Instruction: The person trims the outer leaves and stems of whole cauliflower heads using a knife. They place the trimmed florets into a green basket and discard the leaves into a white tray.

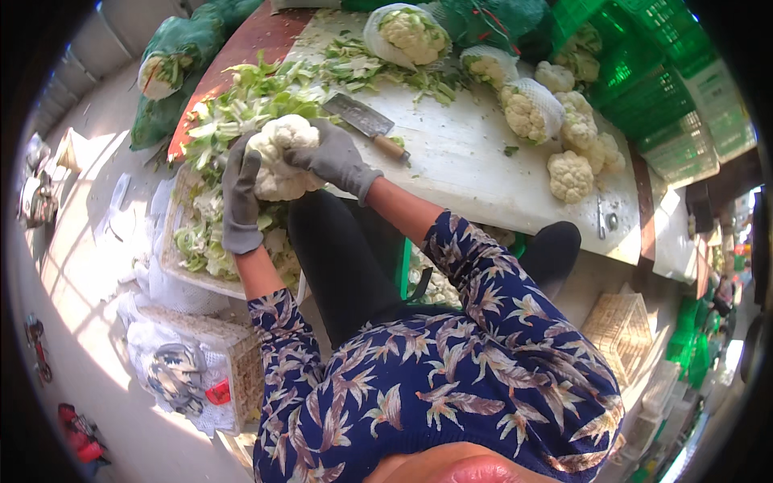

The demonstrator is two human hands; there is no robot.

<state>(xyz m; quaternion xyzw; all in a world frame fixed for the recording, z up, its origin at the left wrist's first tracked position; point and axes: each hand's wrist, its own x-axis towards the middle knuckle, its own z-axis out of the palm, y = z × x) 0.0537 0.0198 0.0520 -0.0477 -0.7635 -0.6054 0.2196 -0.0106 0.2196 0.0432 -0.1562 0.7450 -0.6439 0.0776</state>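
Both hands wear grey gloves and hold one white cauliflower head (279, 160) over the crate of trimmings. My left hand (241, 193) grips its left side, fingers pointing up. My right hand (341, 158) wraps its right side, with fingers across the florets. Just beyond my right hand, a cleaver (362, 118) with a wooden handle lies flat on the white tabletop (447, 145). Cut green leaves (266, 90) are heaped behind the cauliflower. Bare cauliflower heads (570, 176) and a net-wrapped cauliflower (528, 111) sit at the table's right side.
A crate of leaf trimmings (208, 241) stands below my left hand. Green net sacks (181, 48) are at the upper left, stacked green crates (640, 78) at the upper right. A wicker-like crate (619, 329) sits on the floor right; a crate with white netting (232, 368) stands lower left.
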